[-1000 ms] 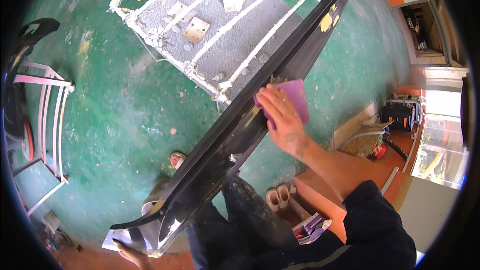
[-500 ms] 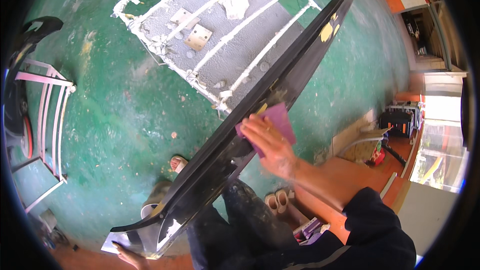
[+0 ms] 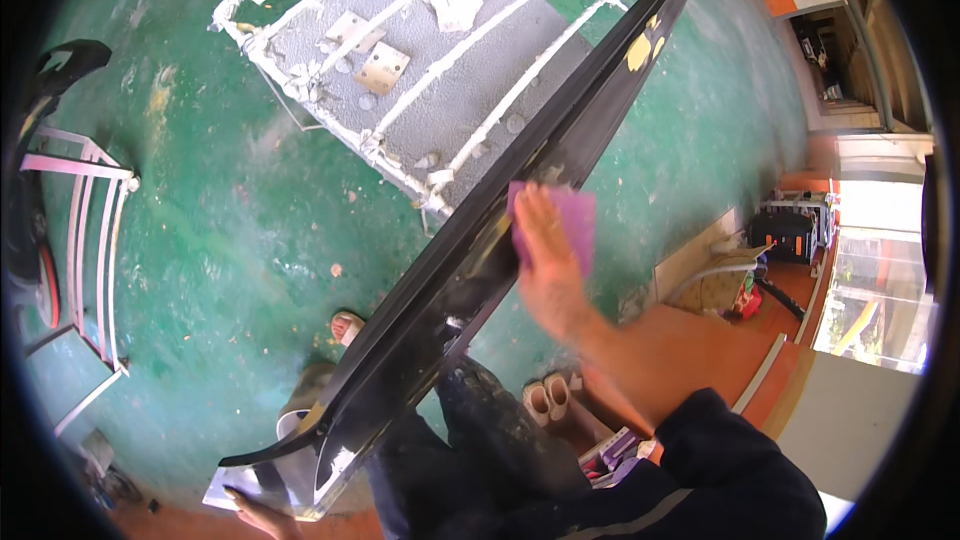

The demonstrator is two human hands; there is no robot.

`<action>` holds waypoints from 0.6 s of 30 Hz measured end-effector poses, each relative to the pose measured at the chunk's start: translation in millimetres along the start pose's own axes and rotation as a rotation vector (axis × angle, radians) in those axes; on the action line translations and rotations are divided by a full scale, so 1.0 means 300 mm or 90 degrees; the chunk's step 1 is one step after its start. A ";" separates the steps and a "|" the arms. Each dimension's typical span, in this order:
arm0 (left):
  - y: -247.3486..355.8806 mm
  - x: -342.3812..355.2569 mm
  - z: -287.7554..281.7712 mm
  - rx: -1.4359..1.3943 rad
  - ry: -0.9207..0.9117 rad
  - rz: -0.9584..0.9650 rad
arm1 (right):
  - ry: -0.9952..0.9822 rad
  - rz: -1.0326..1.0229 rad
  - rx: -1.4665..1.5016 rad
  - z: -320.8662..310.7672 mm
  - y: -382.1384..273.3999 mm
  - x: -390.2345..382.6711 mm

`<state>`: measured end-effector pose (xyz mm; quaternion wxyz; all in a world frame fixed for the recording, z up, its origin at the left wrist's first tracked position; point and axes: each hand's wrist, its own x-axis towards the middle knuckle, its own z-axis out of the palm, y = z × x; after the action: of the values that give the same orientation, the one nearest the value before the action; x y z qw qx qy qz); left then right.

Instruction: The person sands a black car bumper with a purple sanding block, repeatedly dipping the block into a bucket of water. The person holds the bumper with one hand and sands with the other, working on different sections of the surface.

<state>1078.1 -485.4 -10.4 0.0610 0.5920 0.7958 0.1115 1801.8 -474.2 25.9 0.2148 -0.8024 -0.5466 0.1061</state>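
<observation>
A long black panel (image 3: 450,280) runs diagonally from the lower left to the upper right, with pale yellow patches near its far end. My right hand (image 3: 555,275) lies over a purple pad (image 3: 577,222), fingers together and pressing it onto the middle of the panel; motion blurs the hand and forearm. Down at the panel's near end, my left hand (image 3: 260,512) grips the edge, its fingers partly hidden by the panel. My legs and a sandalled foot show beneath it.
Ahead on the green floor lies a white-coated metal rack (image 3: 470,70) on a grey board. A pale frame stand (image 3: 100,240) with black parts is at left. A bucket (image 3: 300,400) stands under the panel. At right are shoes (image 3: 545,398), an orange step and a black case (image 3: 783,237).
My right hand and the purple pad slid down-left along the panel, then back up-right from half a second ago. The left hand stays at the panel's end.
</observation>
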 end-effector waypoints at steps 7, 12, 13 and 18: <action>-0.116 -0.025 0.073 -0.017 -0.013 -0.007 | -0.053 -0.023 -0.094 -0.004 -0.065 -0.045; -0.036 -0.039 0.025 -0.010 -0.022 -0.024 | 0.081 0.129 -0.047 0.102 -0.205 -0.016; -0.010 -0.013 0.042 -0.018 -0.032 -0.021 | 0.021 0.091 -0.025 0.080 -0.257 -0.061; -0.027 -0.008 -0.015 -0.018 -0.023 -0.039 | 0.048 0.050 -0.074 0.055 -0.138 0.029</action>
<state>1070.3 -490.5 -8.1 0.0868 0.5681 0.8110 0.1099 1764.0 -449.5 30.9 0.1839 -0.8376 -0.5117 0.0525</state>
